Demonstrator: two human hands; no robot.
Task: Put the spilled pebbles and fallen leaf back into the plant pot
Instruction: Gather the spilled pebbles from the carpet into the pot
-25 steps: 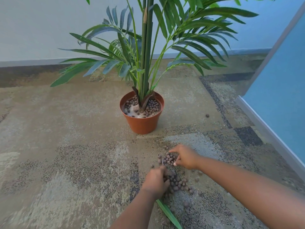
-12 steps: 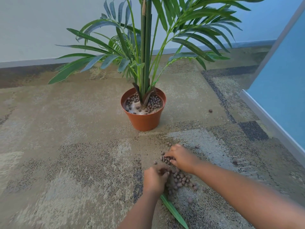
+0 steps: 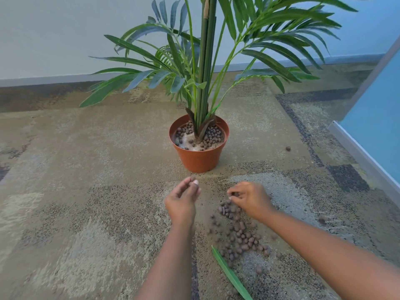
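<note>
A terracotta plant pot stands on the carpet with a tall green palm in it and brown pebbles on white filler. Several spilled brown pebbles lie in a patch on the carpet in front of the pot. A long green fallen leaf lies at the near edge of that patch. My left hand is raised between patch and pot, its fingertips pinched on pebbles. My right hand hovers at the far end of the patch, fingers curled around pebbles.
One stray pebble lies to the right of the pot, another further right of the patch. A blue partition with a metal base rail runs along the right. A white wall with skirting closes the back.
My left hand has lifted off the pebble patch and moved toward the pot with pebbles in its fingertips. My right hand has risen slightly, still at the patch's far end.
</note>
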